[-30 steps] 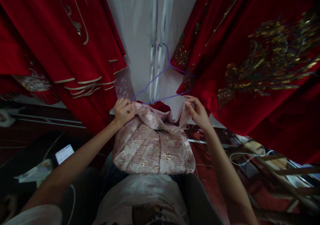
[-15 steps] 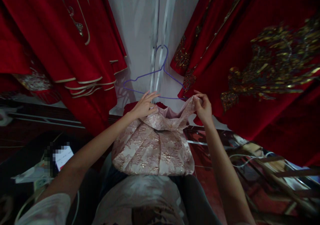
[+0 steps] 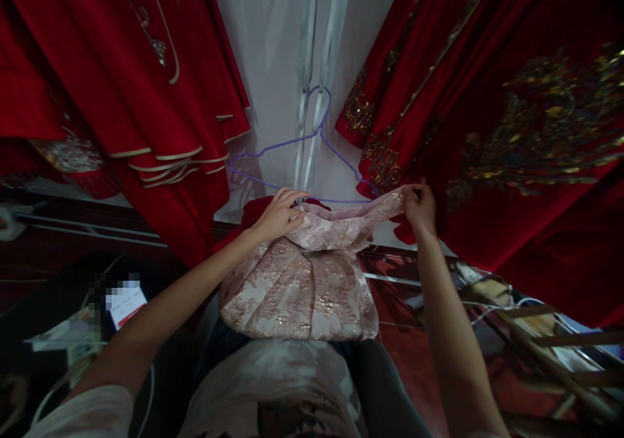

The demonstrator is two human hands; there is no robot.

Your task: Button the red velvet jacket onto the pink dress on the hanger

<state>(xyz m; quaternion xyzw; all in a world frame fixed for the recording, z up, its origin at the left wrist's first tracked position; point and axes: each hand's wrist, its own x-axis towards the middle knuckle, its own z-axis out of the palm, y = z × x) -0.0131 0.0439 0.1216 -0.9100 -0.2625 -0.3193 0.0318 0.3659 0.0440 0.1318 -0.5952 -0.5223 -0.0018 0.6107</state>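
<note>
A pale pink brocade dress point(image 3: 297, 292) with shiny woven patterns and a pleated lower part lies across my lap. My left hand point(image 3: 281, 216) grips its upper edge on the left, thumb in front and the longer fingers reaching over the top. At the right, my right hand point(image 3: 420, 209) pinches the end of the upper band and holds it stretched outward and up. Just beyond the dress hangs a thin purple clothes hanger point(image 3: 280, 144), its lower bar close behind the band. Whether the bar touches the cloth I cannot tell.
Red garments with pale piping point(image 3: 160, 132) hang at the left, and red garments with gold sequins point(image 3: 526, 132) at the right. Metal rails point(image 3: 316, 48) run up the middle. A phone point(image 3: 125, 303) lies by my left arm; wooden bars point(image 3: 560, 340) and cables are low right.
My right hand has moved outward to the right, pulling the band of the dress straighter. The left hand keeps its grip nearly in place. The hanger appears slightly lower and wider.
</note>
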